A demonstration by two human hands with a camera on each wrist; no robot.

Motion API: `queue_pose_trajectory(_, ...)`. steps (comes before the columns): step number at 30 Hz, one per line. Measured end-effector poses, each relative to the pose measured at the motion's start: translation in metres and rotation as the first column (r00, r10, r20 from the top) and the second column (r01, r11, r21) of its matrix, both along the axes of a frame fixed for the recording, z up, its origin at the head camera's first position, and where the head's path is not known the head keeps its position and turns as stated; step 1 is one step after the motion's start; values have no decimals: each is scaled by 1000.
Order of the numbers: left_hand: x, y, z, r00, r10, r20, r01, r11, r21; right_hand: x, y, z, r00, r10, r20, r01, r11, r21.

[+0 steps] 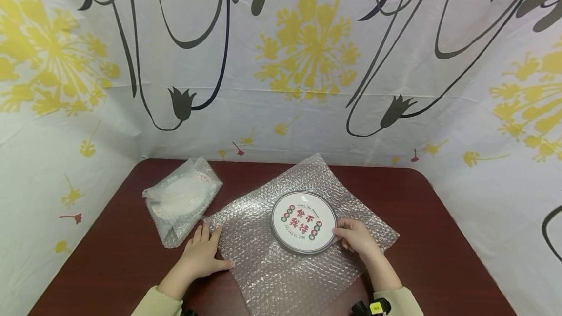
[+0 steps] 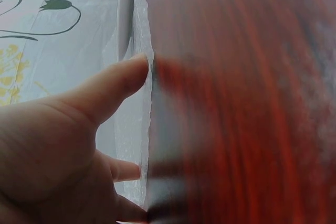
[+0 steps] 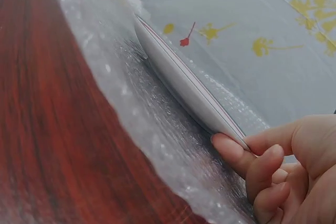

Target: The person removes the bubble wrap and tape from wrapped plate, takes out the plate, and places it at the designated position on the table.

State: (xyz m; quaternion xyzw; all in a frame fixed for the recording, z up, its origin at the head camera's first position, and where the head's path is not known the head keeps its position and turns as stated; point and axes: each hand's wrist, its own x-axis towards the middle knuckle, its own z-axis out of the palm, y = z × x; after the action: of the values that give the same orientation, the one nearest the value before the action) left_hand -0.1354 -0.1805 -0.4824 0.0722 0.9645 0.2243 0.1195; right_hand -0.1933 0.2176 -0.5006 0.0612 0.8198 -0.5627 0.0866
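A round white plate with a dark rim and red and green lettering is over a sheet of bubble wrap, set cornerwise on the table. My right hand pinches the plate's right rim between thumb and fingers. In the right wrist view the plate appears edge-on, its gripped side seemingly a little off the wrap. With fingers spread, my left hand rests at the sheet's left edge. Its thumb and fingertips touch that edge in the left wrist view, where the hand looks relaxed.
To the left lies a bubble-wrapped bundle with something white inside, close to my left fingertips. Both stand on a dark red wooden table. A white patterned cloth hangs behind the table and along its sides.
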Motion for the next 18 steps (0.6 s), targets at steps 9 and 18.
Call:
queue_pose_trajectory(9,0,0,0,1000,-7,2,7,1000,-7,0,2,2,999,-21,30,23,998,-59)
queue_pose_trajectory(18,0,0,1,1000,-2,11,2,1000,-3,-1,5,2,996,-61,65,65,996,-56)
